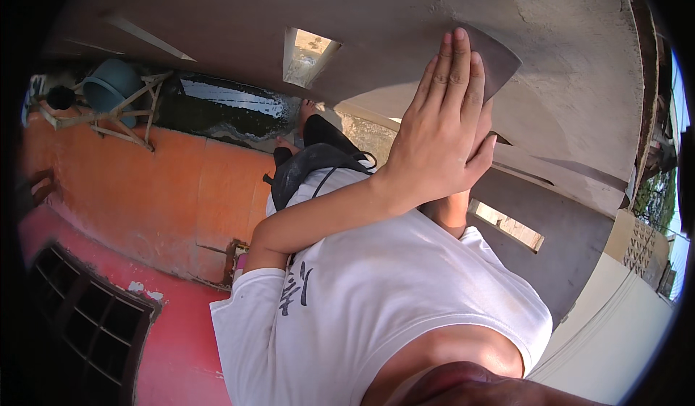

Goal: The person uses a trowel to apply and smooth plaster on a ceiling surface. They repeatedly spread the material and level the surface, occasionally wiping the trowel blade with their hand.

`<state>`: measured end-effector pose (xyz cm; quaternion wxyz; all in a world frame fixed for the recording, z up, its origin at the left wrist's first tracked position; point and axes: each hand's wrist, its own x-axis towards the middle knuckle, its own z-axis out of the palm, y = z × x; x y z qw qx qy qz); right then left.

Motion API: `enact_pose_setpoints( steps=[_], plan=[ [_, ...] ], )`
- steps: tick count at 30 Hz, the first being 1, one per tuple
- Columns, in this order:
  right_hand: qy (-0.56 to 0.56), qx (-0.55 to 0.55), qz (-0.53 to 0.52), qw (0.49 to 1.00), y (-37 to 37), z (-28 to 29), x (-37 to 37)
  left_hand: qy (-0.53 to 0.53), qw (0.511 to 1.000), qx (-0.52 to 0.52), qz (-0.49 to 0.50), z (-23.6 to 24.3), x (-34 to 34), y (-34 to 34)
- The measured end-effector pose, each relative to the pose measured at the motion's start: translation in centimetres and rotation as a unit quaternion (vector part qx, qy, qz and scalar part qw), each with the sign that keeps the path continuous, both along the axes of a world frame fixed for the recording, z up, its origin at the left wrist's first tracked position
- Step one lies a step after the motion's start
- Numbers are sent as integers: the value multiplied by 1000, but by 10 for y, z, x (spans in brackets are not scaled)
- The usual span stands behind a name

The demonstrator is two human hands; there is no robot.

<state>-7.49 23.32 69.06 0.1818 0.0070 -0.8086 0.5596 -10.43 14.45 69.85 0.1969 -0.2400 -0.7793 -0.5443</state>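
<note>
Against the grey plastered wall lies a dark brown-grey sheet that looks like sandpaper, one pointed corner showing past my fingers. My left hand reaches across my body and rests flat over the sheet, fingers stretched out and close together, thumb out to the side. Beneath it is my right hand, mostly covered. Only a bit of it and its forearm show, so its fingers and grip on the sheet are hidden.
The grey wall has a square opening and a narrow slot. Left of my feet lies dark standing water. A blue-grey tub sits by a wooden frame. An orange wall and a barred window are at the left.
</note>
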Motion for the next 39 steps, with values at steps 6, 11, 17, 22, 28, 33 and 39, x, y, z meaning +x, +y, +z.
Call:
enact_pose_setpoints(
  steps=[6,11,17,22,28,33,39],
  plan=[
    [-9,3,-1,1000,4,1,3,5,1000,0,-6,-3,-1,2],
    [-15,18,18,1000,4,2,-9,19,1000,4,-3,0,-7,-3],
    [-18,24,24,999,4,5,-14,21,1000,0,-8,-1,-5,-4],
    [-33,35,35,998,7,6,-22,13,1000,-4,-10,-6,-2,-8],
    [-22,9,19,1000,-4,6,-25,19,1000,-8,-8,-4,-4,-14],
    [-39,3,37,999,2,8,-30,25,1000,2,-13,-4,-6,-13],
    [-35,-9,50,998,-3,9,-33,23,1000,-14,-7,-4,-6,-15]
  ],
)
